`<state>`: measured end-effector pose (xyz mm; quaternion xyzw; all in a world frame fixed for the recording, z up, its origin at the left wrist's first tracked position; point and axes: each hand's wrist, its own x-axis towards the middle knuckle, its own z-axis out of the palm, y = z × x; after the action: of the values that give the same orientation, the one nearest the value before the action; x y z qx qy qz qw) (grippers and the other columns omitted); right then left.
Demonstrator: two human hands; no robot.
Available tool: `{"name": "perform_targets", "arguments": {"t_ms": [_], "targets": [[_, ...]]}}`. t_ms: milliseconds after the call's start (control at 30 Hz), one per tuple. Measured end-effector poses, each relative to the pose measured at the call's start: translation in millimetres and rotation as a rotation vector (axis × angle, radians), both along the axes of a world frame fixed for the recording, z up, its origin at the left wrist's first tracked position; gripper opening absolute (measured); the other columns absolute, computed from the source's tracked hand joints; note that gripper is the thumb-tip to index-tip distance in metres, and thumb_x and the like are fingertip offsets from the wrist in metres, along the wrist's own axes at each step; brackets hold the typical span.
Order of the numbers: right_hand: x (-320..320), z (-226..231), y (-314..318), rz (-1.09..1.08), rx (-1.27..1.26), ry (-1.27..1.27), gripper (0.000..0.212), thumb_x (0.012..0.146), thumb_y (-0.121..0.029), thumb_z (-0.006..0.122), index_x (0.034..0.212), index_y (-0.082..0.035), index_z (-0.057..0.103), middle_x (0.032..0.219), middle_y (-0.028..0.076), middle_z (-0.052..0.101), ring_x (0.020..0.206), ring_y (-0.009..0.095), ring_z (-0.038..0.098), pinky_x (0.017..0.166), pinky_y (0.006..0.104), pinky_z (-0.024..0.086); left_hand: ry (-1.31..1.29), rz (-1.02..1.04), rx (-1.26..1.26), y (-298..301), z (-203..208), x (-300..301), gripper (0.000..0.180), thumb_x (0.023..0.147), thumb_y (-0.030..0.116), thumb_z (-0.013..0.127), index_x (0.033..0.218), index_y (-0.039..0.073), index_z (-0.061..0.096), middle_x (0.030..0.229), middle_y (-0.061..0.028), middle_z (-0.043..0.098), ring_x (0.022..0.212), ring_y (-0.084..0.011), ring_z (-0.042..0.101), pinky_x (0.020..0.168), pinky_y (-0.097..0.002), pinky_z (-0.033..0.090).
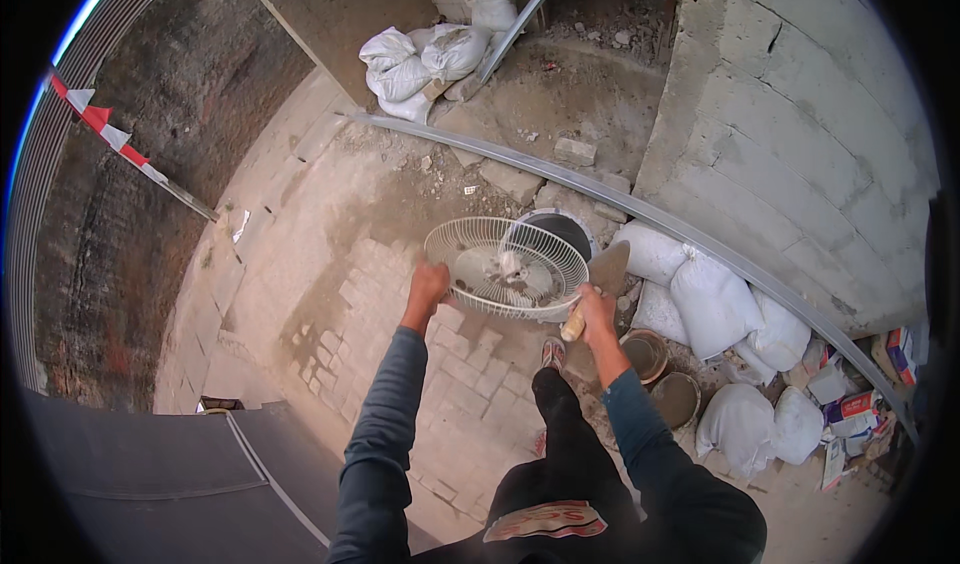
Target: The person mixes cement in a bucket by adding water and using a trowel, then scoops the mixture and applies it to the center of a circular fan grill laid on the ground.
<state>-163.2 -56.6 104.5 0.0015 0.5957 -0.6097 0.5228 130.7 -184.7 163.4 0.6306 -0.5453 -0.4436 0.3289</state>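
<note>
I hold a round, cream-coloured wire fan guard (500,299) out in front of me, tilted, with some dark lumps lying near its middle. My left hand (430,286) is closed on its left rim. At the right rim my right hand (597,309) is closed too, holding a trowel along with the edge of the guard. The wooden handle of the trowel (573,325) pokes out below the fist, and its blade points up and away. Behind the guard stands a round dark tub (562,228), partly hidden by the wires.
Two buckets (676,400) of greyish material stand right of my foot. White sacks (712,304) lie along a metal rail (600,192) by the block wall (800,144). More sacks (430,59) are piled farther off. Paving bricks (440,394) cover the ground; red-and-white tape (110,134) hangs left.
</note>
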Motion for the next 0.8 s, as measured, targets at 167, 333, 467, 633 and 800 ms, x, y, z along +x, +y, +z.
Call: {"name": "perform_targets", "arguments": {"t_ms": [167,333,467,633,800], "targets": [[-119,130,-213,-0.048,-0.271,0.142,0.011,0.08,-0.005,0.063,0.083,0.004,0.057,0.068,0.014,0.059,0.053,0.023,0.059,0.043,0.0354,0.048,-0.5,-0.368,-0.169,-264,161,-140,0.062,0.087,0.021,0.054,0.136,-0.014,0.037,0.101,-0.0369,0.066,0.098,-0.0472,0.067,0.078,-0.0492,0.058],[-125,81,-258,0.035,-0.148,-0.025,0.031,0.078,-0.003,0.064,0.105,0.006,0.05,0.082,0.016,0.057,0.05,0.025,0.056,0.042,0.0388,0.049,-0.6,-0.372,0.092,-357,101,-123,0.046,0.089,0.025,0.055,0.119,-0.008,0.06,0.114,-0.0258,0.067,0.101,-0.0405,0.066,0.085,-0.0471,0.054],[-104,26,-179,-0.085,0.091,0.001,0.032,0.079,-0.003,0.068,0.106,0.005,0.053,0.078,0.013,0.059,0.051,0.024,0.059,0.043,0.0381,0.051,-0.213,-0.296,0.558,-272,18,-130,0.03,0.091,0.016,0.053,0.114,-0.001,0.062,0.103,-0.0163,0.07,0.076,-0.0288,0.073,0.058,-0.0413,0.063],[-35,10,-81,-0.098,0.099,0.101,0.023,0.08,-0.002,0.069,0.097,0.001,0.054,0.071,0.007,0.059,0.05,0.017,0.059,0.042,0.0345,0.05,0.094,-0.257,0.371,-165,-40,-55,0.037,0.088,0.009,0.052,0.123,0.003,0.056,0.102,-0.0135,0.069,0.079,-0.0268,0.072,0.062,-0.0416,0.063],[3,34,-18,-0.256,0.013,0.277,0.028,0.079,0.0,0.071,0.095,-0.002,0.048,0.072,0.006,0.059,0.05,0.015,0.058,0.042,0.0326,0.049,0.327,-0.132,0.416,-82,-50,-31,0.041,0.088,0.003,0.051,0.129,0.006,0.052,0.104,-0.0124,0.067,0.083,-0.0276,0.071,0.07,-0.0452,0.063]]}}
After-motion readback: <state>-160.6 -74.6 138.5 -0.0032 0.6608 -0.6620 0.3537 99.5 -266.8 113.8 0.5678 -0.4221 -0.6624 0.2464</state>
